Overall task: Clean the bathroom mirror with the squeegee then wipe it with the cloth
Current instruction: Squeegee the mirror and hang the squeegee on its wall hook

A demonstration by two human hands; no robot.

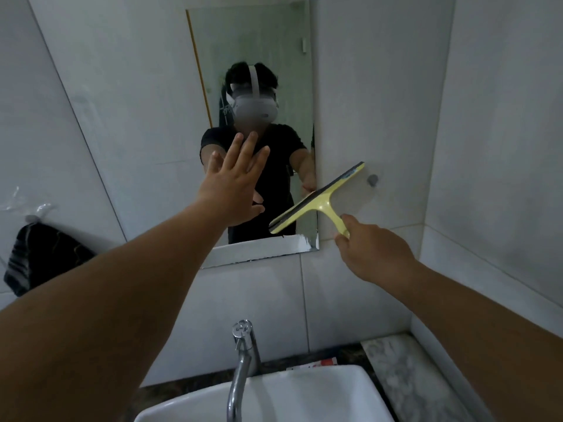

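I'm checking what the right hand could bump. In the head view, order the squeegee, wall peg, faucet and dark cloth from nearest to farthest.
From the right hand:
1. Squeegee, gripped in it.
2. Wall peg, above.
3. Faucet, lower left.
4. Dark cloth, far left wall.

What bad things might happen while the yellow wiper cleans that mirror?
The left hand lies flat with spread fingers at the mirror, so it may leave fresh prints on the glass. The right hand grips only the handle end of the squeegee, whose tilted blade hangs partly past the mirror's right edge, so it might skip a strip or slip and drop toward the sink.
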